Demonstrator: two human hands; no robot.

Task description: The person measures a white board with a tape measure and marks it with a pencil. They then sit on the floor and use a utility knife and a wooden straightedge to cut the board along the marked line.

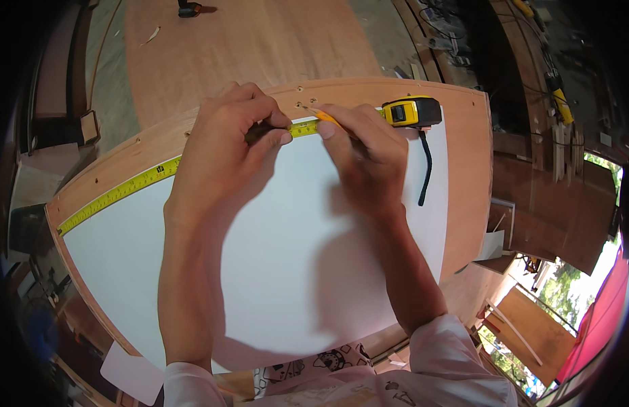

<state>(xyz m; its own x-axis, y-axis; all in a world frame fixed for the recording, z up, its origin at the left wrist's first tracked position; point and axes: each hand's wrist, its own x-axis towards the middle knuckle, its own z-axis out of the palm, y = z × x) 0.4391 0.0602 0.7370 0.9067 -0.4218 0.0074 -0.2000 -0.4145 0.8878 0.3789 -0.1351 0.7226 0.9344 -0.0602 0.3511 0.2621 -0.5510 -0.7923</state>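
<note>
While the yellow tape blade (131, 186) spans the far edge of the white sheet (287, 237), the left hand (226, 136) pinches it between thumb and fingers, seemingly to keep it straight and flat. Right hand (369, 156) closed in a writing grip on a pencil (328, 117), tip angled across the blade toward bare wood; whether the tip touches, cannot tell. Tape case (413, 112) sits at the sheet's far right corner, likely anchoring that end; its black strap (425, 166) trails onto white. Edges: wooden board (467, 169) shows as a narrow strip beyond the blade, wider at right. Most room for moving: the shadowed white expanse between the forearms; between the hands, only a short stretch of blade.
</note>
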